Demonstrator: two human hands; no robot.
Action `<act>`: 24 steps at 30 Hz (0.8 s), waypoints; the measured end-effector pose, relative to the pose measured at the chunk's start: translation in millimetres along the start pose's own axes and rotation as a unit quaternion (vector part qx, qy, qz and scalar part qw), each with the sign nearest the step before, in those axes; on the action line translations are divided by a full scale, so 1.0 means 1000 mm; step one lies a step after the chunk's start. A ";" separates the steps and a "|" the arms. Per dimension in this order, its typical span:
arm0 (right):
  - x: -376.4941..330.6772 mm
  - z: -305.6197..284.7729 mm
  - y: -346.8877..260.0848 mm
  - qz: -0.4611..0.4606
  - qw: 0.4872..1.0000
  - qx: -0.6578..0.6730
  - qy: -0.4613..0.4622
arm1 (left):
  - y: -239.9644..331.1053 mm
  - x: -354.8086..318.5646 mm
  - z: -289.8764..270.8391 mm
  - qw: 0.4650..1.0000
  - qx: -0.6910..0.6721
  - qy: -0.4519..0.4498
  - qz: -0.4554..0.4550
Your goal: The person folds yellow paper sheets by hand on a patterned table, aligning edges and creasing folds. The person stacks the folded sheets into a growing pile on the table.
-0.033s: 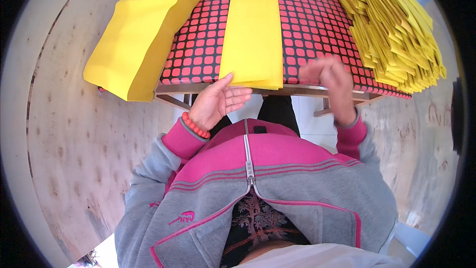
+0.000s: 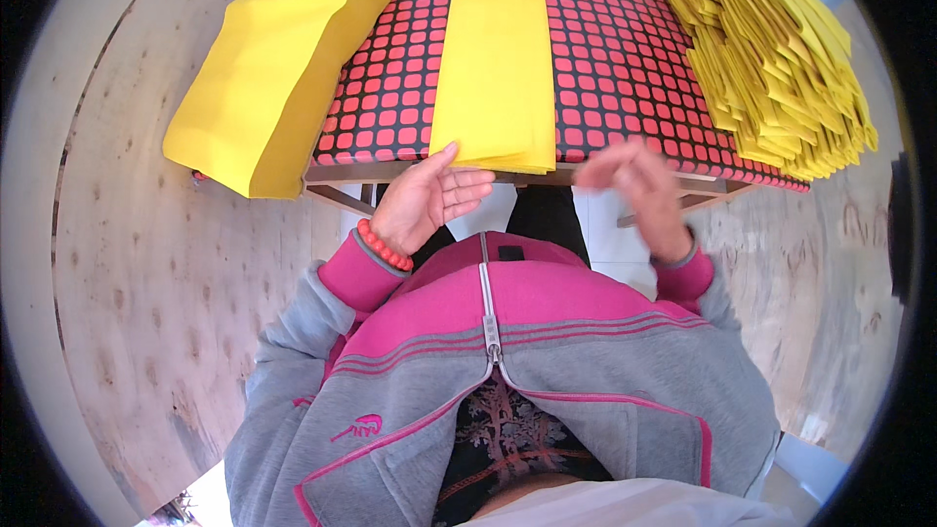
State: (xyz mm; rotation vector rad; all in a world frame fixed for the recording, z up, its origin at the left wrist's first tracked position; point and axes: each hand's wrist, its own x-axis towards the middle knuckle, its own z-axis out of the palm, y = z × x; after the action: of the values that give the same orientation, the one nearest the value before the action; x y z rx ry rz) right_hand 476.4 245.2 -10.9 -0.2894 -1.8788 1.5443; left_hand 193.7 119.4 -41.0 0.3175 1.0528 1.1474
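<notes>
Folded yellow fabric strip (image 2: 496, 59) lies ahead of and between the separated hands.
The left hand (image 2: 431, 197) is spread, thumb at the strip's near corner, perhaps steadying it; the blurred right hand (image 2: 639, 190) hovers beside it, grip unclear. Flat yellow fabric stack (image 2: 259, 68) beyond the left and folded yellow pile (image 2: 776, 68) beyond the right probably sit within reach; contents, if any, are hidden.

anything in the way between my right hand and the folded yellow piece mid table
Nothing visible stands between the blurred right hand and the long, folded yellow fabric-like piece. The left hand is at its near left corner, and the layered yellow fabric-like pile lies off to the right.
</notes>
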 end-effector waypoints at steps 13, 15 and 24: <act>-0.014 0.080 0.058 0.242 0.924 0.295 0.034 | -0.027 0.001 0.033 0.998 0.013 -0.050 0.034; -0.014 0.086 0.056 0.248 0.911 0.320 0.076 | -0.039 0.001 0.038 0.998 0.018 -0.049 0.039; -0.008 0.081 0.034 0.237 0.880 0.302 0.278 | -0.051 0.007 0.077 0.986 0.133 -0.095 -0.038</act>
State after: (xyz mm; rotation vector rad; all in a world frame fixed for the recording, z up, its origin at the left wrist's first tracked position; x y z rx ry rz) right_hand 423.9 186.5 -50.9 -0.8416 -0.8505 2.0051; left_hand 285.7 125.6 -39.9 0.5820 1.0403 0.8903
